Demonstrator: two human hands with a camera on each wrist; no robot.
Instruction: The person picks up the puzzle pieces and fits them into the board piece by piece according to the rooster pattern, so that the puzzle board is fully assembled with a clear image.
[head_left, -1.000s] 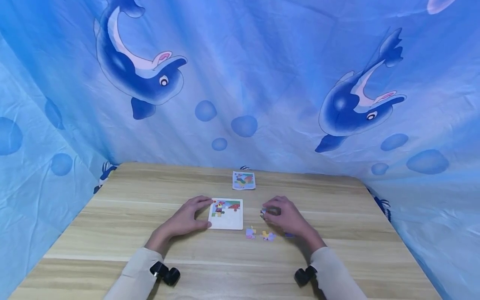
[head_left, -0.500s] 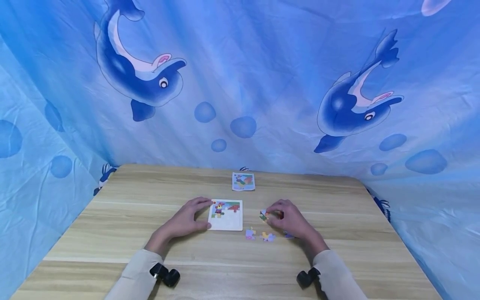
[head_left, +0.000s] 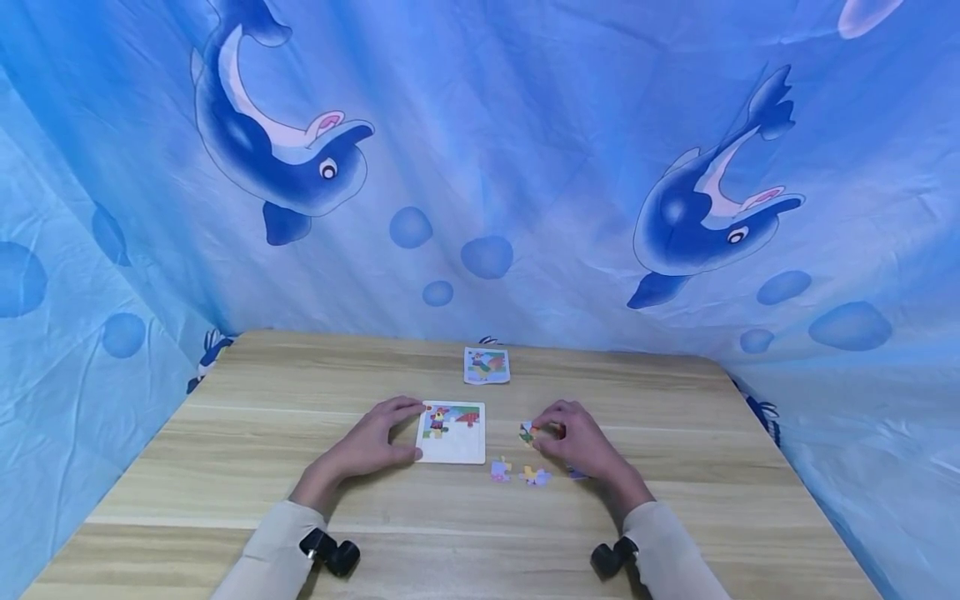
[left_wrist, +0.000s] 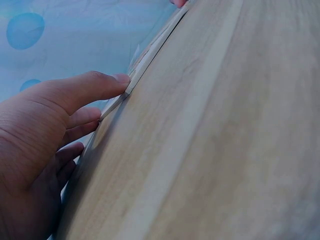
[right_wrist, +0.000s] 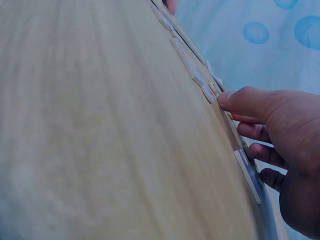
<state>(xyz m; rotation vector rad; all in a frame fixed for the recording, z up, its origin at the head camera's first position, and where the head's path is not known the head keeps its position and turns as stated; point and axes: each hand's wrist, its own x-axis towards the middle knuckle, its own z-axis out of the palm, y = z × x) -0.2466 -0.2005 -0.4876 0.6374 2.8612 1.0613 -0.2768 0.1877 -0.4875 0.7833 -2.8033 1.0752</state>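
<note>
A white square puzzle tray [head_left: 451, 452], partly filled with picture pieces along its top and left, lies flat on the table in the head view. My left hand [head_left: 372, 435] holds its left side, thumb at the near corner and fingers at the far one. In the left wrist view the thumb [left_wrist: 102, 86] presses the tray's edge. To the right of the tray, my right hand [head_left: 579, 439] pinches a green, red and blue puzzle piece [head_left: 527, 432] between thumb and fingers. The hand covers part of that piece. Whether it touches the table I cannot tell.
Loose puzzle pieces lie nearer me: a lilac one [head_left: 500, 471], a yellow-and-lilac one [head_left: 536, 476], and a purple one [head_left: 576, 472] partly under the right hand. A small picture card [head_left: 487, 366] lies behind the tray. A blue dolphin curtain [head_left: 480, 167] hangs beyond the wooden table [head_left: 420, 525].
The right hand has shifted slightly to the right, and the piece at its fingertips now shows more of its green and red picture. The left hand stays at the tray.
</note>
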